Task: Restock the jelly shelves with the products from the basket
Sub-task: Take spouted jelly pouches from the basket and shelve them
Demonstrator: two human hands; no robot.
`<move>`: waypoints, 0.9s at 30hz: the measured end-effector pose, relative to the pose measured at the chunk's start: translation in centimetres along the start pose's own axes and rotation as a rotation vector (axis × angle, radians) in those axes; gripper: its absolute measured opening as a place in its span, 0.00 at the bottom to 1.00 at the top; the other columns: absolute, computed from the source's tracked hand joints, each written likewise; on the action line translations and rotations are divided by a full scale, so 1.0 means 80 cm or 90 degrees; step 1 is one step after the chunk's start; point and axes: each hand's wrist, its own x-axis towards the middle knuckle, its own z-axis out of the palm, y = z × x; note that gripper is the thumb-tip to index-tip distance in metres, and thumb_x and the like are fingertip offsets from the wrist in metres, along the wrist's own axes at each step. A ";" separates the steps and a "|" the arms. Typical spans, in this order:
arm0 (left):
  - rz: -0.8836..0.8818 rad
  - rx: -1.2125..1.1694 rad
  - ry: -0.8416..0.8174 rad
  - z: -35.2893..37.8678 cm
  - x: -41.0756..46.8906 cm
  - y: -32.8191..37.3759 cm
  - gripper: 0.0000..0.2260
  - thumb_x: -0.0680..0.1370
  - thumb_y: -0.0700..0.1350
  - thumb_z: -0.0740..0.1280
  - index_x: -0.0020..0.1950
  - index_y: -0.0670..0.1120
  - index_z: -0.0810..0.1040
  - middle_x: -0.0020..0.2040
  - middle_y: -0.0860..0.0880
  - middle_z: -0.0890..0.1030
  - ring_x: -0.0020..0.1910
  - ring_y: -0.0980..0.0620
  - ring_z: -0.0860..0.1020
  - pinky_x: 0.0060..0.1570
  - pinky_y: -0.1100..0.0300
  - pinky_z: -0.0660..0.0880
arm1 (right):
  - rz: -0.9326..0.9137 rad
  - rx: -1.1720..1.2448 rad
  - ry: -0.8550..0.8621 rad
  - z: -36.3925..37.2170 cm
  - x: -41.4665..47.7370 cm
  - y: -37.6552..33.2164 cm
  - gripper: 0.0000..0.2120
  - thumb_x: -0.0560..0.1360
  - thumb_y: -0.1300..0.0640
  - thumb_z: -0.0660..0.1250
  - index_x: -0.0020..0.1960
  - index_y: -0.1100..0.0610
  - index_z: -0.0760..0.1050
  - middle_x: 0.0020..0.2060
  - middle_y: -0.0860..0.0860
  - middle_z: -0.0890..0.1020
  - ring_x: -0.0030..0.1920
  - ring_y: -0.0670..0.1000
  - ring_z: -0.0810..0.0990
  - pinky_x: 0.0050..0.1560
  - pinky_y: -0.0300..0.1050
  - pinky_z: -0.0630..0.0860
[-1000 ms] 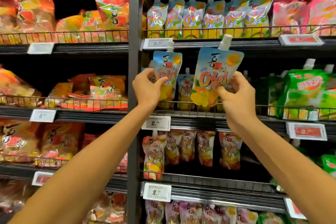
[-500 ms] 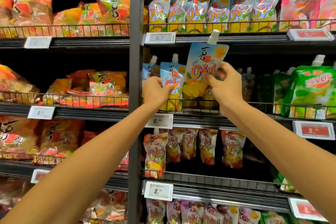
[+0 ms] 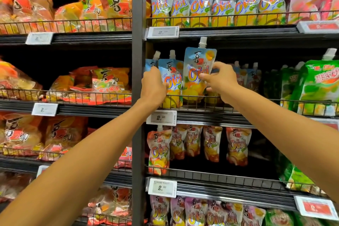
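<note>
At the far left we see orange jelly bags (image 3: 108,86) heaped behind wire fronts on several shelves, each with a white label below. A dark upright post (image 3: 138,60) parts that bay from the pouch section. Just right of the post, the person's left hand (image 3: 153,86) is curled round the left edge of a blue spouted jelly pouch, the left pouch (image 3: 171,79), with the thumb laid on its printed front. We find this pouch standing upright on the middle shelf (image 3: 201,114), its foot behind the wire rail (image 3: 302,106), and a price tag (image 3: 161,117) hangs on the shelf edge just below the wrist. Touching its right side is the right pouch (image 3: 199,71), with the same blue and mango print, sitting higher so that its white cap comes close under the shelf above. Its lower end dips behind the rail too, though we cannot tell whether it rests on the shelf. The right hand (image 3: 220,80) pinches this pouch at its right edge, thumb on the front and fingers behind. Beyond that hand we make out more blue pouches (image 3: 245,77) further back in shadow, and then green pouches (image 3: 315,86) at the far right of the same shelf.
</note>
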 end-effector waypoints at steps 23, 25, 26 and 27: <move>0.102 -0.258 -0.018 0.030 -0.152 0.046 0.07 0.77 0.36 0.66 0.54 0.43 0.78 0.47 0.51 0.80 0.44 0.57 0.77 0.45 0.72 0.72 | -0.145 0.030 0.034 -0.030 -0.106 0.068 0.10 0.79 0.63 0.63 0.59 0.56 0.74 0.51 0.48 0.82 0.53 0.44 0.80 0.53 0.35 0.77; 0.077 -0.296 -0.068 0.041 -0.182 0.037 0.05 0.77 0.38 0.66 0.51 0.44 0.79 0.44 0.52 0.81 0.43 0.56 0.78 0.43 0.69 0.74 | -0.128 0.087 0.029 -0.040 -0.142 0.092 0.08 0.78 0.63 0.64 0.55 0.56 0.77 0.46 0.49 0.83 0.50 0.45 0.83 0.49 0.38 0.80; 0.059 -0.302 -0.110 0.056 -0.205 0.029 0.04 0.78 0.38 0.66 0.50 0.45 0.79 0.44 0.52 0.81 0.43 0.55 0.78 0.43 0.67 0.75 | -0.081 0.106 0.019 -0.047 -0.163 0.115 0.07 0.77 0.62 0.65 0.53 0.55 0.78 0.43 0.49 0.84 0.48 0.46 0.83 0.46 0.39 0.81; 0.042 -0.303 -0.160 0.073 -0.231 0.021 0.04 0.78 0.38 0.66 0.50 0.46 0.80 0.44 0.51 0.82 0.43 0.55 0.79 0.44 0.65 0.75 | -0.026 0.117 0.002 -0.054 -0.186 0.142 0.07 0.77 0.63 0.65 0.52 0.54 0.78 0.41 0.50 0.84 0.45 0.46 0.84 0.42 0.39 0.82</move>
